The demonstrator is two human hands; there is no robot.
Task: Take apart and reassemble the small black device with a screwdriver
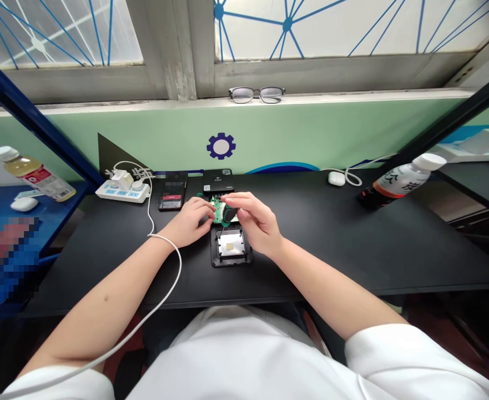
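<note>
1. Right, the head view had it all: the green circuit board lay bare in the middle of the worktop, between the two hands!
2. As for progress, the opening-up looked done: the board was exposed, and a black casing half lay inner side up just on the near side. The parts were apart, so any joining was not done; whether screws sat in or out was too small to tell.
3. And the looks of it: green with pale patches, partly hidden by fingers and tool. The casing half carried a silver plate with a small tan square on it.
4. Over to the right hand, thumb and fingers closed around a dark green-and-black screwdriver, tilted, its thin shaft pointing down; where the tip met was unclear.
5. Meanwhile the left hand bent its fingers at the board's left edge; pinching or merely steadying, one couldn't tell.
6. Beyond the board lay a flat black box, with a phone to its left.
</note>
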